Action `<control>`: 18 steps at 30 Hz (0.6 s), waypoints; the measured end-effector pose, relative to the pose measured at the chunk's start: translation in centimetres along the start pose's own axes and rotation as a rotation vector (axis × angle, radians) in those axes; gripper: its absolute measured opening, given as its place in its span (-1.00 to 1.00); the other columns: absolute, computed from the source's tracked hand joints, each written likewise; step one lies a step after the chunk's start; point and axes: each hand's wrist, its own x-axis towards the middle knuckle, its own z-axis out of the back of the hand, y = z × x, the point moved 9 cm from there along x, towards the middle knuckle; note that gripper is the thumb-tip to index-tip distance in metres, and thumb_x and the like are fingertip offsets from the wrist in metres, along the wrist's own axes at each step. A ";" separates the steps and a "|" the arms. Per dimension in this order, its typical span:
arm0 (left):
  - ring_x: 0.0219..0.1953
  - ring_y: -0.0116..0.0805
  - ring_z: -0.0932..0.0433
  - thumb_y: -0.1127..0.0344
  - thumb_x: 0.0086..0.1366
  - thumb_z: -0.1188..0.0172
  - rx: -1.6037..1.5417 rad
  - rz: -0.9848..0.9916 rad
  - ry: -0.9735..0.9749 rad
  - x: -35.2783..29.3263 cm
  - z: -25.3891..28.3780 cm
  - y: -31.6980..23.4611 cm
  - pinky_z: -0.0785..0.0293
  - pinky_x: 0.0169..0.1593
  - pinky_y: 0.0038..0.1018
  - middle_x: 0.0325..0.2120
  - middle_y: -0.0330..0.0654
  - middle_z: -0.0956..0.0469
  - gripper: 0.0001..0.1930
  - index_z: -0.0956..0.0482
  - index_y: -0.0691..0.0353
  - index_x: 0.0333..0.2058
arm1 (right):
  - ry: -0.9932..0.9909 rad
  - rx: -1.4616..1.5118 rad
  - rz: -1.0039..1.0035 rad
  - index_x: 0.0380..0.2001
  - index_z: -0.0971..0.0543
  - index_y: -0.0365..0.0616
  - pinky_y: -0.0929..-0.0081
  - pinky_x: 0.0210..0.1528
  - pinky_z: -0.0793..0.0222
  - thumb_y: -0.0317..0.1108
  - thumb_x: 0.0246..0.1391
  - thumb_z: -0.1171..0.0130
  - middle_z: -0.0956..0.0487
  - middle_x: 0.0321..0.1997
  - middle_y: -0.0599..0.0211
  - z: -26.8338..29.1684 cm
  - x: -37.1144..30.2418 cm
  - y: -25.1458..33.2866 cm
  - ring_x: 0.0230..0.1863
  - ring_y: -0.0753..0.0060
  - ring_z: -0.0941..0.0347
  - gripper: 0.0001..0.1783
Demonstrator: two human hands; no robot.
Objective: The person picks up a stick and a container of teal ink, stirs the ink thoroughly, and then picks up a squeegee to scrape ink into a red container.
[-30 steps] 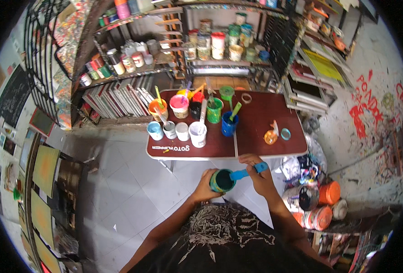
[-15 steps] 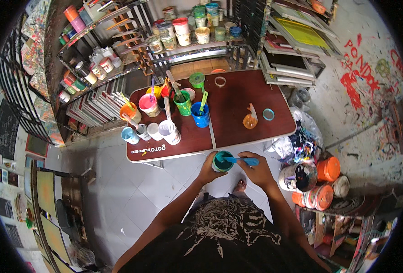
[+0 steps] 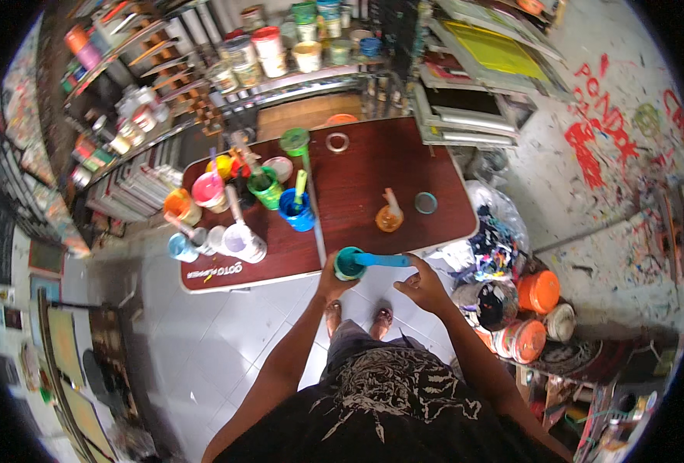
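Note:
My left hand (image 3: 331, 281) is wrapped around a small teal paint cup (image 3: 348, 264), held just off the near edge of the dark red table (image 3: 361, 181). A light blue stirring stick (image 3: 384, 260) leans out of the cup to the right. My right hand (image 3: 424, 287) sits just below the stick's free end. Its fingers are loosely apart and the fingertips are at the tip of the handle, with no clear grip on it. My feet in sandals (image 3: 357, 318) show on the tiled floor below.
Several paint cups with sticks stand on the table: blue (image 3: 297, 210), green (image 3: 265, 187), pink (image 3: 208, 190), orange (image 3: 180, 205), white (image 3: 243, 241). An orange pot (image 3: 389, 217), a teal lid (image 3: 426, 203) and a tape ring (image 3: 337, 142) lie to the right. Paint buckets (image 3: 528, 309) crowd the floor at my right, and shelves of jars (image 3: 280, 46) stand behind.
The cup has been lifted slightly toward the table edge. My right hand has loosened from the blue stick, which now leans in the cup. My head has turned, shifting the view.

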 end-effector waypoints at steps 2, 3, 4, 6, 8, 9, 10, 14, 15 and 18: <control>-0.05 -0.32 -0.42 0.48 -0.30 -0.43 -0.077 -0.033 0.009 1.2 0.3 0.4 -0.35 0.06 -0.37 -0.13 -0.18 -0.43 -0.26 -0.32 0.18 -0.04 | -0.002 0.016 -0.080 0.16 -0.23 -0.13 0.45 -0.23 -0.43 -0.19 -0.14 -0.33 -0.37 0.00 0.08 0.9 -0.6 -1.8 -0.33 0.39 -0.48 -0.21; -0.07 -0.31 -0.43 0.48 -0.29 -0.43 0.002 -0.062 0.032 1.9 0.6 0.4 -0.36 0.04 -0.38 -0.14 -0.18 -0.43 -0.28 -0.33 0.19 -0.04 | -0.025 -0.015 -0.100 0.16 -0.24 -0.12 0.45 -0.23 -0.44 -0.17 -0.13 -0.33 -0.38 0.00 0.07 1.4 -1.0 -3.4 -0.32 0.39 -0.48 -0.22; -0.09 -0.31 -0.44 0.48 -0.28 -0.42 0.077 -0.097 0.049 2.7 0.8 0.4 -0.37 0.02 -0.38 -0.16 -0.19 -0.44 -0.29 -0.33 0.19 -0.05 | -0.046 -0.050 -0.119 0.15 -0.24 -0.12 0.44 -0.23 -0.44 -0.16 -0.13 -0.32 -0.38 0.00 0.07 1.8 -1.4 -4.8 -0.32 0.38 -0.49 -0.23; -0.13 -0.30 -0.46 0.47 -0.26 -0.41 0.036 -0.126 0.091 4.1 1.0 1.1 -0.39 -0.01 -0.38 -0.20 -0.19 -0.46 -0.34 -0.35 0.20 -0.08 | -0.057 -0.138 -0.128 0.11 -0.30 -0.10 0.41 -0.23 -0.44 -0.11 -0.10 -0.31 -0.42 -0.04 0.07 2.6 -3.0 -6.3 -0.31 0.31 -0.49 -0.29; -0.14 -0.32 -0.47 0.45 -0.25 -0.42 0.109 -0.097 0.050 5.3 1.3 0.5 -0.41 -0.03 -0.39 -0.21 -0.17 -0.48 -0.36 -0.37 0.20 -0.10 | -0.019 -0.225 -0.225 0.07 -0.34 -0.11 0.37 -0.23 -0.43 -0.06 -0.09 -0.29 -0.44 -0.07 0.07 2.9 -4.7 -9.4 -0.31 0.26 -0.50 -0.32; -0.17 -0.33 -0.48 0.44 -0.24 -0.43 -0.133 -0.070 0.000 5.4 2.0 1.8 -0.42 -0.05 -0.39 -0.22 -0.18 -0.48 -0.38 -0.37 0.21 -0.12 | -0.035 -0.225 -0.209 0.05 -0.37 -0.10 0.31 -0.21 -0.43 -0.01 -0.08 -0.26 -0.45 -0.08 0.07 3.1 -5.6 -10.5 -0.30 0.23 -0.49 -0.34; -0.19 -0.34 -0.48 0.45 -0.23 -0.43 -0.102 -0.039 0.006 5.9 2.4 2.5 -0.43 -0.07 -0.40 -0.26 -0.19 -0.48 -0.38 -0.36 0.21 -0.12 | -0.020 -0.313 -0.274 0.04 -0.37 -0.08 0.31 -0.17 -0.42 0.02 -0.07 -0.24 -0.46 -0.07 0.07 3.3 -6.6 -11.8 -0.26 0.21 -0.49 -0.35; -0.18 -0.37 -0.47 0.47 -0.22 -0.43 -0.051 0.038 0.043 7.3 2.9 5.1 -0.43 -0.09 -0.41 -0.26 -0.22 -0.46 -0.37 -0.32 0.20 -0.12 | 0.001 -0.357 -0.491 0.01 -0.41 -0.06 0.29 -0.08 -0.38 0.06 -0.07 -0.21 -0.51 -0.10 0.10 3.5 -11.3 -17.1 -0.18 0.15 -0.47 -0.38; -0.18 -0.37 -0.46 0.48 -0.22 -0.43 -0.112 0.089 0.064 7.6 2.9 6.5 -0.43 -0.09 -0.41 -0.25 -0.22 -0.45 -0.37 -0.31 0.20 -0.13 | -0.003 -0.382 -0.492 -0.02 -0.42 -0.06 0.25 -0.04 -0.35 0.06 -0.06 -0.20 -0.52 -0.12 0.10 3.5 -12.3 -17.6 -0.12 0.11 -0.46 -0.40; -0.16 -0.36 -0.45 0.48 -0.23 -0.43 -0.107 0.094 0.103 8.4 2.9 9.2 -0.42 -0.08 -0.39 -0.23 -0.24 -0.44 -0.36 -0.30 0.19 -0.13 | 0.013 -0.524 -0.485 -0.04 -0.43 -0.13 0.31 -0.09 -0.39 -0.01 -0.04 -0.21 -0.54 -0.13 0.10 3.2 -15.6 -20.2 -0.16 0.17 -0.50 -0.44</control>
